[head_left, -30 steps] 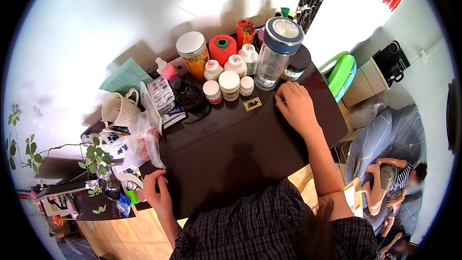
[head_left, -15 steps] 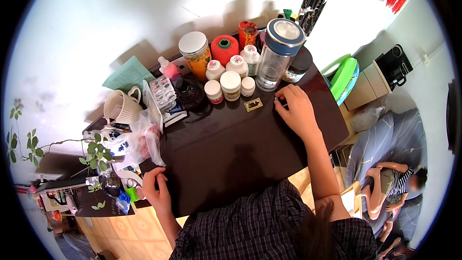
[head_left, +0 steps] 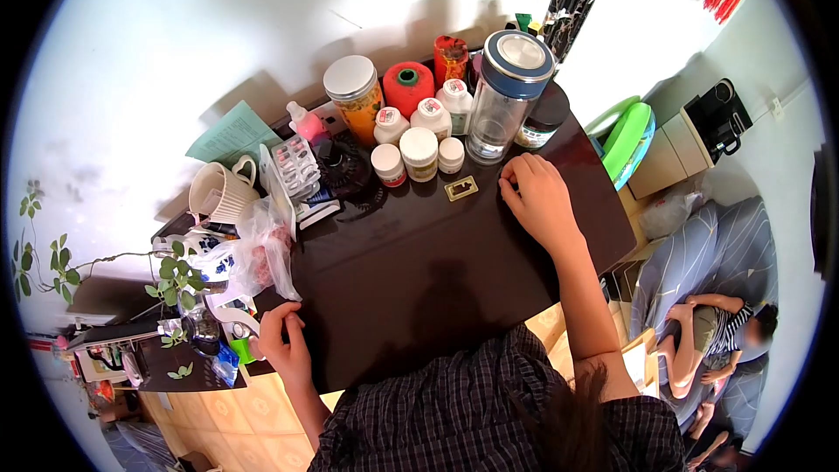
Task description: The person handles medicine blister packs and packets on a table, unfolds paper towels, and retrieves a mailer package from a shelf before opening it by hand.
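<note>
My right hand [head_left: 539,198] rests on the dark table [head_left: 376,297], its fingers loosely bent and nothing visible in them. A clear glass bottle with a blue and silver lid [head_left: 511,92] stands just beyond it. Left of this hand lies a small gold-coloured metal plate with a cut-out [head_left: 453,195], apart from the fingers. My left hand [head_left: 284,345] is at the table's left front edge, fingers curled in, with nothing seen in them. Just above it hangs the corner of a clear plastic bag [head_left: 266,253].
Several white pill bottles [head_left: 419,157], a jar with a silver lid [head_left: 357,105] and a red thread cone [head_left: 408,87] line the back. A ribbed mug [head_left: 218,192], blister packs [head_left: 295,168] and a plant [head_left: 173,280] crowd the left. Another person [head_left: 708,341] is at the right.
The fingers and thumb of my right hand have drawn slightly closer together. My left hand has stayed in place, and the objects on the table have not moved.
</note>
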Action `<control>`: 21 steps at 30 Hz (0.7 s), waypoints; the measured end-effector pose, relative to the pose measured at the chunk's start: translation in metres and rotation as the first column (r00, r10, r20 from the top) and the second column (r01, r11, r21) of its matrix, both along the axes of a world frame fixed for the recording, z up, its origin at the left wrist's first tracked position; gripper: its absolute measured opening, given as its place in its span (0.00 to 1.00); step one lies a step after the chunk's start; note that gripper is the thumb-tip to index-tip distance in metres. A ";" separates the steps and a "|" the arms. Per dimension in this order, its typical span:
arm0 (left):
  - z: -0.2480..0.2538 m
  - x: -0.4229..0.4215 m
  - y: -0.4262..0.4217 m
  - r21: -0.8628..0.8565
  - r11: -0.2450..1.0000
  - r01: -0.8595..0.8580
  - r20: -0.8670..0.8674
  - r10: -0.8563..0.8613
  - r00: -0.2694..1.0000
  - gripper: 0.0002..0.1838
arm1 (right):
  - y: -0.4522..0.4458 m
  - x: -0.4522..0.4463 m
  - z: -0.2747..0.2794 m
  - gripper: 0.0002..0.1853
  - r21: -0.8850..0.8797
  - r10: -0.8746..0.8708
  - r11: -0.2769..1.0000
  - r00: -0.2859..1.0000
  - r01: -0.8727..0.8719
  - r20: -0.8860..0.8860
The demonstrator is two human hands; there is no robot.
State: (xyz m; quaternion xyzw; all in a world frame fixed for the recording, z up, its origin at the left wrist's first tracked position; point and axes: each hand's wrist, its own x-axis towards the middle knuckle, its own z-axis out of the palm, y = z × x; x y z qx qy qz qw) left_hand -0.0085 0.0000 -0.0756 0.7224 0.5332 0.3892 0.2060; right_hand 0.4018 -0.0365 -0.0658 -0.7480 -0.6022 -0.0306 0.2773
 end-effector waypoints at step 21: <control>0.000 0.001 0.000 -0.016 1.000 -0.006 0.035 0.007 0.999 0.07 | -0.006 0.001 0.005 0.07 0.023 0.043 0.999 0.992 -0.041 -0.123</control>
